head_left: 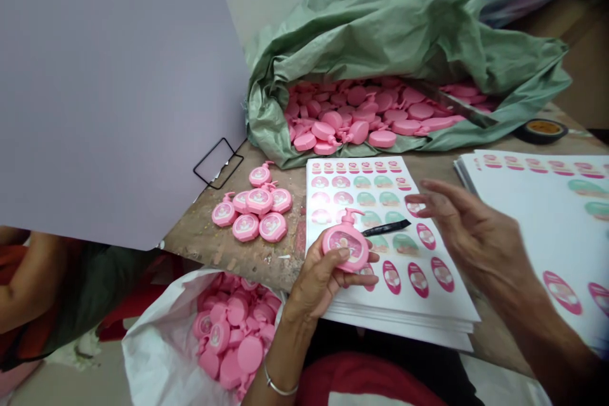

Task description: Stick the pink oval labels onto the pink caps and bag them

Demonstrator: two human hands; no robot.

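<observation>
The person's left hand [328,282] holds a flat pink plastic piece shaped like a pump bottle [346,241], its grip closed around the piece with the thumb pressed across the front. A round label shows on its face. The piece is held just above a stack of printed sticker sheets [394,247] with rows of pink and green ovals. A slim black tool [386,228] juts out from behind the piece, and one end of it is hidden.

The right hand [476,228] hangs open, its grip spread, with the fingers over the sheets' right edge. A second stack of sticker sheets [537,203] lies just beyond it.

On the scuffed wooden worktop [228,247], a small cluster of matching pink pieces [252,209] sits left of the sheets. Behind them, a green woven sack [380,32] spills many more pink pieces [361,114]. A white woven sack [162,342] below the worktop's edge holds others [233,336]. A silver bangle [280,387] circles the left wrist. A co-worker's arm [28,279] shows at far left.
</observation>
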